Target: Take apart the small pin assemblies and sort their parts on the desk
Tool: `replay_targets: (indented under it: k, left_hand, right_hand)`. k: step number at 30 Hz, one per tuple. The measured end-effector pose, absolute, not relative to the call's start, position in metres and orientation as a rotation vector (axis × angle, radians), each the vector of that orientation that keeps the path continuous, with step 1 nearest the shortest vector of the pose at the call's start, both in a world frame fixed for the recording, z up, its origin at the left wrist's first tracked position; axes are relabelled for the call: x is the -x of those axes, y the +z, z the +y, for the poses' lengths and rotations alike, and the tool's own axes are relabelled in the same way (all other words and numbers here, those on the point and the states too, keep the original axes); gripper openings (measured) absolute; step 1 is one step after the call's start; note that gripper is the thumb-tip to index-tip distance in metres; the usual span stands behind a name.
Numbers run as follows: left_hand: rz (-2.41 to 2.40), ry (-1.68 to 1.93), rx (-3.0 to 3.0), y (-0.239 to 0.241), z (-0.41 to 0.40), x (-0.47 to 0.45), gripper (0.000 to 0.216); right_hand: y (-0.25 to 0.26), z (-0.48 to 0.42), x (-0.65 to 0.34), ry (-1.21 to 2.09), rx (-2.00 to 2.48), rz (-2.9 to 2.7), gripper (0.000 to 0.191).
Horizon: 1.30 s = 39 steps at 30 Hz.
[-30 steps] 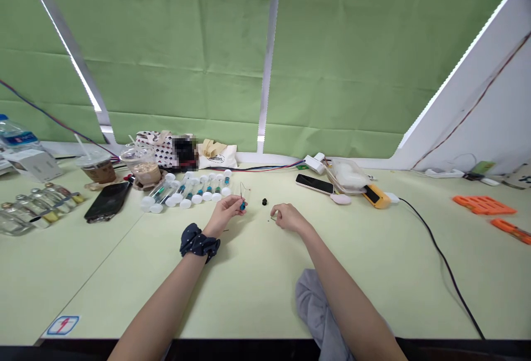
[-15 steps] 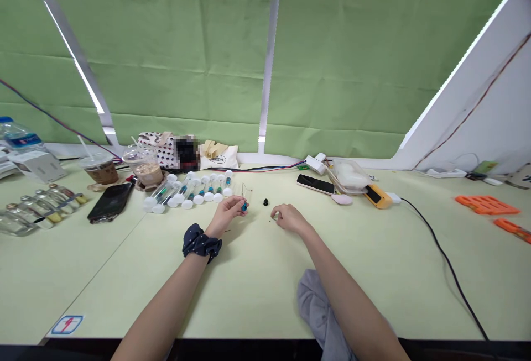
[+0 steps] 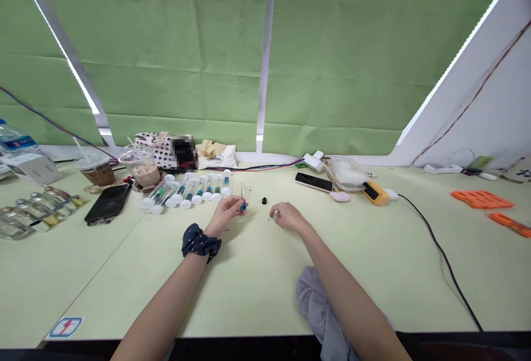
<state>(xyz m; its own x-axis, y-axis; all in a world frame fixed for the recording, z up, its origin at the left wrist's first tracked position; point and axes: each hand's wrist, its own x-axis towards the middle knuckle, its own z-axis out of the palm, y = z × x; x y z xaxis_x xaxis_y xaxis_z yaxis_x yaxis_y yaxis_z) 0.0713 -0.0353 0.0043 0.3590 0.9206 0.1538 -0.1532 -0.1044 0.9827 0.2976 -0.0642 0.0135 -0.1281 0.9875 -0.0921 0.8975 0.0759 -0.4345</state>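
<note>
My left hand, with a dark dotted scrunchie on its wrist, pinches a small blue part with thin wires. The wires stick up above the fingertips. My right hand is low over the table, its fingers curled and thumb and forefinger brought together. Whatever they hold, if anything, is too small to make out. A tiny dark speck lies by those fingertips. Between the two hands stands a small black round piece. One short dark bit lies beneath my left hand.
Several clear tubes with white caps lie behind my left hand. Farther left are a black phone, drink cups and glass bottles. To the right are another phone, a yellow meter, a black cable and orange holders.
The whole view has shifted slightly. Both hands keep nearly the same place and pose, and the blue part stays in my left fingers.
</note>
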Motion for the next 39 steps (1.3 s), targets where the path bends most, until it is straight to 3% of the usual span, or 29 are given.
replay_targets:
  k: [39]
  left_hand:
    - [0.816, 1.052, -1.369, 0.002, -0.033, -0.073, 0.034]
  right_hand:
    - [0.02, -0.055, -0.313, 0.447, 1.692, -1.701, 0.023]
